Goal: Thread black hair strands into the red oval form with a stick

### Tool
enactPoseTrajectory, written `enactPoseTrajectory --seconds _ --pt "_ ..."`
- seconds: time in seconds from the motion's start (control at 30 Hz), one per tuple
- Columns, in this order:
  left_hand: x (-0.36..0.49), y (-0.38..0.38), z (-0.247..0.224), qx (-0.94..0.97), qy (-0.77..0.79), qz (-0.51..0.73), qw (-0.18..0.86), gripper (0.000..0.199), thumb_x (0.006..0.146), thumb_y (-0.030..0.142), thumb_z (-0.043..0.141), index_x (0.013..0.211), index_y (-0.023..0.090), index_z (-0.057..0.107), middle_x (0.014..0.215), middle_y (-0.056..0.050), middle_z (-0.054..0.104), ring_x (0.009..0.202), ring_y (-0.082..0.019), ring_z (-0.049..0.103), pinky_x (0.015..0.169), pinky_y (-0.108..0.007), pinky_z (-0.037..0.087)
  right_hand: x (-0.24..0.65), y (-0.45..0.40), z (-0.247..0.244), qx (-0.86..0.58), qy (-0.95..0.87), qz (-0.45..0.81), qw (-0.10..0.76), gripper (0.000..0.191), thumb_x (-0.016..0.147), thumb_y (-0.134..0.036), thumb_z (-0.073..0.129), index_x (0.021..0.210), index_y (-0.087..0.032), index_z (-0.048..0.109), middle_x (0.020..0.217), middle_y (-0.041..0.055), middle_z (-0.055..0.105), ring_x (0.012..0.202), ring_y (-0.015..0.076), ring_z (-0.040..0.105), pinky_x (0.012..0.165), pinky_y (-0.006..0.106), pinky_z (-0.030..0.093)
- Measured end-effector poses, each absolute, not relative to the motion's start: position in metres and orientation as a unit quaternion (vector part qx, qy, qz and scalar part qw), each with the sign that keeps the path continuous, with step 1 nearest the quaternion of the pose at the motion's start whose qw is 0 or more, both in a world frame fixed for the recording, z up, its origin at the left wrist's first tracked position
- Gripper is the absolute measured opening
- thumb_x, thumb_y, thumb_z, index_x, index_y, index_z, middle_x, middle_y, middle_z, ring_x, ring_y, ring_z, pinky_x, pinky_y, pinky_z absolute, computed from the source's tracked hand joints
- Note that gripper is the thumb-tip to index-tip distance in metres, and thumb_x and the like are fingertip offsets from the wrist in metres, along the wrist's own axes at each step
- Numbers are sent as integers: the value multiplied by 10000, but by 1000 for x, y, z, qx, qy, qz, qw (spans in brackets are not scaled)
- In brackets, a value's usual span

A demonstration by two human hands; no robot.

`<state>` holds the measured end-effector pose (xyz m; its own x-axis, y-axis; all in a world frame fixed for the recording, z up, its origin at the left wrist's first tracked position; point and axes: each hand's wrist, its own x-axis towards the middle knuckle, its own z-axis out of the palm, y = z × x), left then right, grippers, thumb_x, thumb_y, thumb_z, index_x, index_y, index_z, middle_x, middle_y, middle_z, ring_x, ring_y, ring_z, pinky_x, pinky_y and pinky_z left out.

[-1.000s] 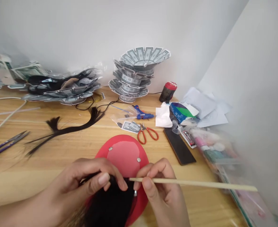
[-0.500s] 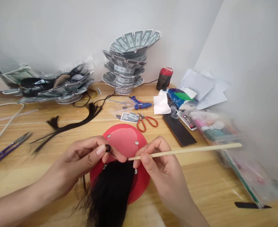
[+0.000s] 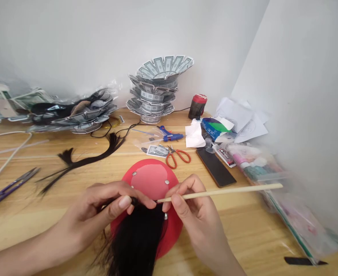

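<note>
A round red disc (image 3: 150,178) with silvery studs lies on the wooden table, and a bundle of long black hair (image 3: 137,239) covers its lower left part. My left hand (image 3: 108,207) pinches a small dark coil of hair at the top of the bundle, its index finger reaching toward the stick's tip. Between the thumb and fingers of my right hand (image 3: 192,209) is a pale wooden stick (image 3: 232,190), its thin end touching the hair's upper edge. What lies directly under my fingers is hidden.
Behind the disc are red-handled scissors (image 3: 183,156), a blue glue gun (image 3: 171,136) and a phone (image 3: 216,167). Purple snips (image 3: 9,189) and a black hair strand (image 3: 92,158) lie left. A paper-note tower (image 3: 154,96) stands at the back; plastic bags (image 3: 307,222) lie right.
The view has tilted up a little, so the scene sits lower. My left fingers have closed down over the dark coil, which is now mostly covered. My right hand keeps its hold on the stick.
</note>
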<state>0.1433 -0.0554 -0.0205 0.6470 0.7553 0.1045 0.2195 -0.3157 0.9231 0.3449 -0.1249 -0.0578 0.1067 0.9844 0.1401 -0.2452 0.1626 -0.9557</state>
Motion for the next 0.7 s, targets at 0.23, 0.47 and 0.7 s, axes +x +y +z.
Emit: enactPoseTrajectory --seconds 0.23,0.47,0.7 --pt "144 -53 -29 662 355 288 594 315 894 522 668 837 228 768 807 -6 759 620 -114 573 558 -167 439 347 -123 -58 -402 -437 517 617 216 953 -371 648 832 -235 532 729 -49 695 694 103 639 692 218 467" --pt "149 -51 -29 621 354 304 629 303 864 494 720 755 212 736 748 15 726 656 -113 578 604 -153 449 349 -122 -58 -387 -425 537 617 230 949 -382 650 827 -232 525 713 -39 705 696 116 641 693 232 472" --pt "146 -52 -29 672 329 288 598 312 942 496 613 868 236 769 827 8 737 727 -122 607 629 -163 433 349 -121 -56 -396 -425 533 614 257 958 -418 633 823 -230 522 671 -58 684 595 80 542 595 197 395"
